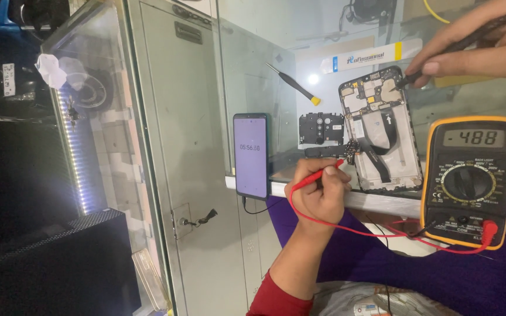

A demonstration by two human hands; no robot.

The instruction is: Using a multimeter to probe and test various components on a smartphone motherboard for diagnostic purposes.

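On the glass bench [265, 64], an opened phone [379, 131] lies with its back off and its circuit boards bare, roughly in the middle of the view. The left hand [318, 196], at about 7 o'clock from the phone, has its fingers closed in a pen grip round a red probe [317, 175], whose tip rests at the small board by the phone's lower end. The right hand [481, 44], at about 1 o'clock from the phone, has its fingers pinched shut on a black probe [440, 55], with the tip touching the upper board. At 3 o'clock from the phone stands a yellow-edged meter [469, 178], its screen lit and the red lead [370, 231] looping to it. At 9 o'clock lies a black cover plate [321, 129], and beyond it a second phone [251, 155] with a glowing screen. A small screwdriver [294, 85] with a yellow cap lies at 10 o'clock.

The opened phone looks light but fragile: the boards and ribbon cables would bend or tear easily, so it is likely best held by its stiff outer frame, along the long edges. The probes are thin, stiff and light, and suit a pen grip near the tip.
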